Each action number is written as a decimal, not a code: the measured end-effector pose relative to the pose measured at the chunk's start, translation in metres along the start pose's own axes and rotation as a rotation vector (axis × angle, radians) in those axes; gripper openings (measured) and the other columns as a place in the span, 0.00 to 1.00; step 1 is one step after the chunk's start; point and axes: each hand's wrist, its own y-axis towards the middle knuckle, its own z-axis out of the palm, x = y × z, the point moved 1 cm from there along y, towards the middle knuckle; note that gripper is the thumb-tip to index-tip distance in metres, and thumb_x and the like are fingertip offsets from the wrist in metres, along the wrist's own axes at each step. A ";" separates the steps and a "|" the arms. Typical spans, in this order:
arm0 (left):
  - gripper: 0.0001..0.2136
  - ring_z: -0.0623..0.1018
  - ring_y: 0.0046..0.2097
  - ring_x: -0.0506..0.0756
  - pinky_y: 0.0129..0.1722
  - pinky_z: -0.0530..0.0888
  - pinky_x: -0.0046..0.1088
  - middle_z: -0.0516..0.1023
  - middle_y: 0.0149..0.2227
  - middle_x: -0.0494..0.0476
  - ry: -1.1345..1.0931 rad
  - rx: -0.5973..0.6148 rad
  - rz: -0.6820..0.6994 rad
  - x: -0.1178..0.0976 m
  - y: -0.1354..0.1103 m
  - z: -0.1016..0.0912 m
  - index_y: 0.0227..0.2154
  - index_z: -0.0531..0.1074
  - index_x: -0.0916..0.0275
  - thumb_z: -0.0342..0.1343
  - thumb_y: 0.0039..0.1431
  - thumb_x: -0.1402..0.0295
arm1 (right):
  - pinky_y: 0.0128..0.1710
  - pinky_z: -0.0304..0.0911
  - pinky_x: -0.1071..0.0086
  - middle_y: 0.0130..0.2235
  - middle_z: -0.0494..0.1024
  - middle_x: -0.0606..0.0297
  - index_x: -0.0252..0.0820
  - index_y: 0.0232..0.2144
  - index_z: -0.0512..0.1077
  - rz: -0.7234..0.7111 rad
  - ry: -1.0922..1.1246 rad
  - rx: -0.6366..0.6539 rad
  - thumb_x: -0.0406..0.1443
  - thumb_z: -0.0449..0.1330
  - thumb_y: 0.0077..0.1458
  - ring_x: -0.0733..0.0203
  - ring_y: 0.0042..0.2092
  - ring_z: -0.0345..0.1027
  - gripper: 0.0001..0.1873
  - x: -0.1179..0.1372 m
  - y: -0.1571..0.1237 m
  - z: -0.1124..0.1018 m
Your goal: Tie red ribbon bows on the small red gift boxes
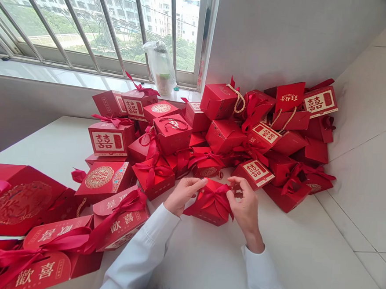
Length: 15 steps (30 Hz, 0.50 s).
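A small red gift box (208, 216) stands on the white tabletop in front of me, with a red ribbon bow (216, 196) tied across its top. At its left side, my left hand (185, 194) is closed, thumb and forefinger pinched together at the left part of the ribbon. My right hand (246, 209) is closed at the other side, its thumb and forefinger pinching the right loop of the bow. The right hand's other fingers curl above and behind the box. Both hands hide parts of the box's sides.
Red gift boxes (172, 134) with bows or cords are heaped behind and to the right, against the wall. More red boxes (120, 216) line the left. A bagged cup (163, 74) stands on the sill by a barred window. The white table (200, 268) extends toward me.
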 end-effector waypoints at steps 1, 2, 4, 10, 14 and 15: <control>0.23 0.61 0.25 0.46 0.26 0.57 0.23 0.60 0.21 0.47 0.034 0.008 0.014 0.000 0.000 0.000 0.17 0.62 0.64 0.59 0.45 0.48 | 0.34 0.64 0.67 0.35 0.71 0.65 0.43 0.39 0.68 -0.025 0.031 -0.009 0.30 0.54 0.51 0.61 0.33 0.65 0.11 0.002 0.000 -0.004; 0.23 0.60 0.25 0.47 0.26 0.56 0.24 0.59 0.21 0.47 0.065 0.017 0.026 0.001 0.000 0.001 0.16 0.61 0.64 0.58 0.46 0.48 | 0.36 0.64 0.66 0.36 0.71 0.64 0.44 0.39 0.68 -0.067 0.051 -0.008 0.30 0.54 0.51 0.60 0.35 0.66 0.12 0.006 -0.001 -0.008; 0.23 0.58 0.25 0.47 0.25 0.54 0.25 0.58 0.20 0.46 0.109 0.033 0.046 0.002 0.000 0.002 0.16 0.62 0.64 0.56 0.48 0.48 | 0.41 0.63 0.62 0.38 0.70 0.63 0.44 0.37 0.70 -0.180 0.049 0.043 0.31 0.54 0.51 0.57 0.40 0.65 0.10 0.015 -0.002 -0.013; 0.23 0.52 0.24 0.46 0.24 0.49 0.26 0.53 0.20 0.45 0.153 0.040 0.098 0.002 0.001 0.002 0.17 0.61 0.64 0.54 0.51 0.47 | 0.43 0.63 0.59 0.38 0.69 0.61 0.45 0.35 0.72 -0.303 -0.126 0.099 0.36 0.60 0.53 0.54 0.43 0.62 0.05 0.026 -0.005 0.002; 0.24 0.53 0.24 0.46 0.24 0.50 0.25 0.53 0.20 0.45 0.166 0.036 0.131 0.002 0.002 0.002 0.17 0.61 0.64 0.54 0.51 0.47 | 0.43 0.63 0.59 0.35 0.71 0.61 0.45 0.29 0.72 -0.267 -0.181 0.040 0.37 0.58 0.57 0.54 0.42 0.61 0.05 0.020 -0.007 0.015; 0.24 0.53 0.24 0.46 0.24 0.50 0.25 0.53 0.20 0.45 0.157 0.037 0.135 0.002 0.003 0.002 0.17 0.60 0.64 0.54 0.51 0.47 | 0.43 0.63 0.60 0.34 0.71 0.62 0.45 0.28 0.72 -0.256 -0.184 0.022 0.37 0.58 0.58 0.54 0.42 0.61 0.06 0.019 -0.007 0.017</control>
